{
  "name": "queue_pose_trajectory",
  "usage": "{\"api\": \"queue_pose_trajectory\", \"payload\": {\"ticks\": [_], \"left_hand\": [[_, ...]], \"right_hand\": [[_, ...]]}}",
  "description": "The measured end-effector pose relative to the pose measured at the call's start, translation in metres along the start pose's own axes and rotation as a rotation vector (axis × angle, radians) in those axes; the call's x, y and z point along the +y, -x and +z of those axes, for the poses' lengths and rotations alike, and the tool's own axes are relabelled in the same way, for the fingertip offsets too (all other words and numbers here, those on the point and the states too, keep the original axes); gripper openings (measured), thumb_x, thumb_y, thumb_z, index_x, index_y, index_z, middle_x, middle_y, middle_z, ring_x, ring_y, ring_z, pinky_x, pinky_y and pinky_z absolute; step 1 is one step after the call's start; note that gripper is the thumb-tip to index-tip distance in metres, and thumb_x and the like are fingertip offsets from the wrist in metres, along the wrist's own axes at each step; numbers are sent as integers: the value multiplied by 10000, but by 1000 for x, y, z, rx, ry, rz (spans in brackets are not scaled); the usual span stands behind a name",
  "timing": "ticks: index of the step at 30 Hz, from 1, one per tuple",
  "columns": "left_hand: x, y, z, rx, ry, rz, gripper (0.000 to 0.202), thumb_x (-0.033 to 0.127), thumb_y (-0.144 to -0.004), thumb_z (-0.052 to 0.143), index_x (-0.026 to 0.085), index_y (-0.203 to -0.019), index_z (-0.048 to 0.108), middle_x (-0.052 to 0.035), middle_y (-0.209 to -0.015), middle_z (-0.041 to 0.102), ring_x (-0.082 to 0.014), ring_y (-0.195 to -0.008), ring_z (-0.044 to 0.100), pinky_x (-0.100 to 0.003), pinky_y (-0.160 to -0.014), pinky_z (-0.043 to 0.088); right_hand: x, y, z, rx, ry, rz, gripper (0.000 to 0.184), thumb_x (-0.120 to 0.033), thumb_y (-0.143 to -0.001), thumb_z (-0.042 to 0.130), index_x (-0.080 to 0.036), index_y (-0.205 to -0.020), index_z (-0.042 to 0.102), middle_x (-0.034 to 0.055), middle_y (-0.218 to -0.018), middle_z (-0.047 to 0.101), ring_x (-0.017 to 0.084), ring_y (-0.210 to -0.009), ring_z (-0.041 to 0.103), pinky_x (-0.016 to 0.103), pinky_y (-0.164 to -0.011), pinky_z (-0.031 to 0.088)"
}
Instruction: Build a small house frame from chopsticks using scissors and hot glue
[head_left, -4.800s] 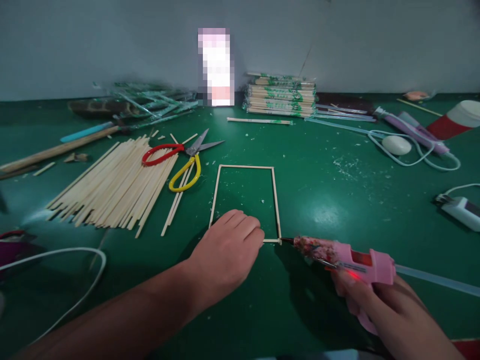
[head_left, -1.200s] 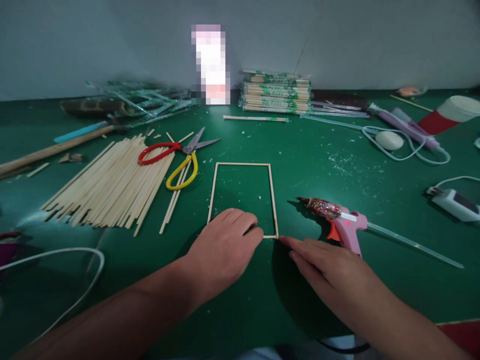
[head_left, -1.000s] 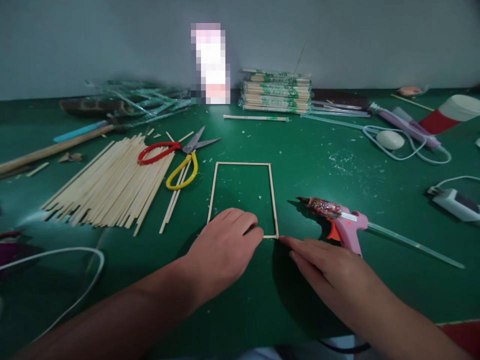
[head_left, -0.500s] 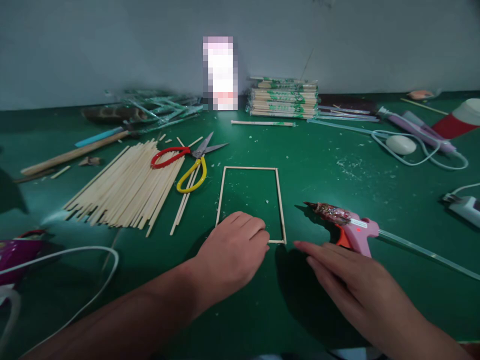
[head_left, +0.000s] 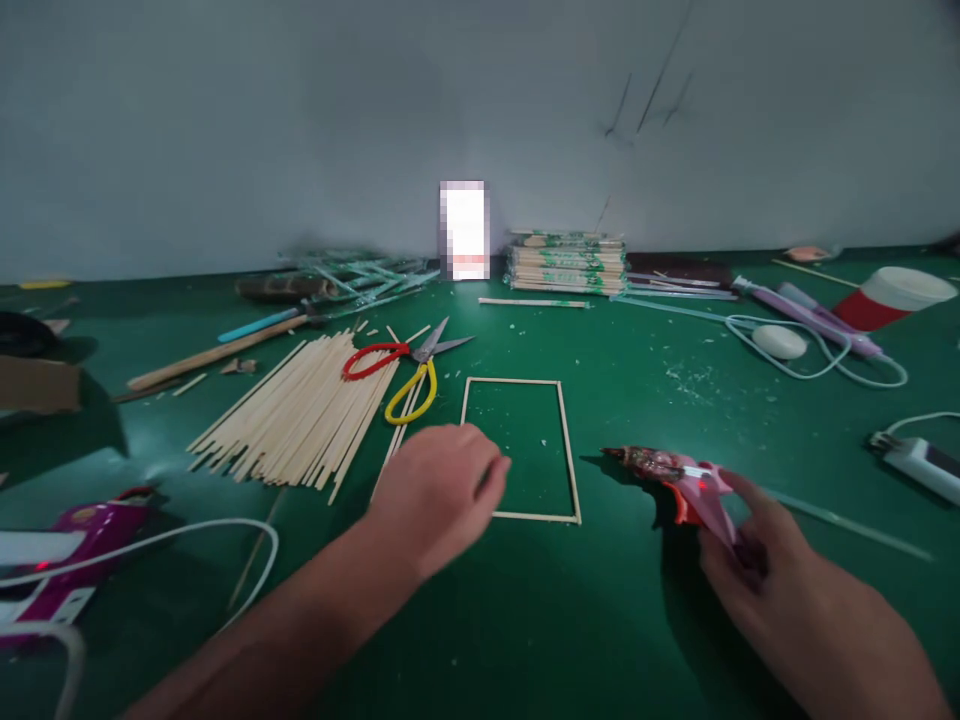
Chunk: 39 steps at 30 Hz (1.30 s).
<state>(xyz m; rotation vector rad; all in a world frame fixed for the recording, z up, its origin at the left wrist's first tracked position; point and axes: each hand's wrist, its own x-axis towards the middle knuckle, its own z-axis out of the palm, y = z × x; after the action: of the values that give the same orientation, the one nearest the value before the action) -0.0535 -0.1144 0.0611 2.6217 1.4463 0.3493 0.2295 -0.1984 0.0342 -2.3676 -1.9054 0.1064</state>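
A rectangle of thin wooden sticks (head_left: 570,450) lies flat on the green table. Over its near left corner is my left hand (head_left: 439,490), fingers curled downward and closed; my own hand hides their tips and whatever is between them. To the right, my right hand (head_left: 795,590) is wrapped round the handle of a pink glue gun (head_left: 705,490), whose dark nozzle points left towards the rectangle. A clear glue stick (head_left: 847,522) trails from the gun's rear. Scissors (head_left: 427,350) with one red and one yellow handle rest partly on a spread of wooden sticks (head_left: 292,415).
Packaged chopsticks (head_left: 568,265) are stacked by the wall beside a bright, blurred screen (head_left: 466,230). A purple device (head_left: 97,540) with a white cable lies at left. At right are a coiled cable with a white oval piece (head_left: 780,342), a paper cup (head_left: 892,300) and a white plug block (head_left: 922,465).
My right hand has moved right and closed round the glue gun's handle. My left hand has shifted left along the rectangle's near side. The view has tilted up and turned slightly left.
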Motion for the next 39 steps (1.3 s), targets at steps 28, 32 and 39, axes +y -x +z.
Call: {"api": "queue_pose_trajectory", "payload": {"ticks": [28, 32, 39], "left_hand": [[-70, 23, -31, -527, -334, -767, 196, 259, -743, 448, 177, -844, 596, -156, -864, 671, -334, -792, 637, -355, -556, 397], [-63, 33, -41, -492, -267, -671, 164, 299, -746, 419, 209, -736, 556, -88, -784, 653, -272, -696, 608, -321, -524, 329], [-49, 60, -62, -300, -11, -706, 144, 330, -724, 450, 220, -664, 523, 17, -553, 540, -167, -524, 504, -276, -504, 329]], "right_hand": [[-88, -78, -1, 101, -325, -561, 348, -332, -869, 486, -204, -1190, 532, 50, -1091, 617, 144, -641, 613, 293, -517, 445], [-84, -79, 10, 27, -415, -586, 293, -293, -876, 474, -212, -1147, 550, 40, -1057, 622, 138, -655, 610, 295, -549, 451], [-81, -80, 14, -3, -508, -637, 276, -258, -882, 459, -206, -1141, 540, 48, -1027, 614, 142, -701, 616, 314, -623, 494]]}}
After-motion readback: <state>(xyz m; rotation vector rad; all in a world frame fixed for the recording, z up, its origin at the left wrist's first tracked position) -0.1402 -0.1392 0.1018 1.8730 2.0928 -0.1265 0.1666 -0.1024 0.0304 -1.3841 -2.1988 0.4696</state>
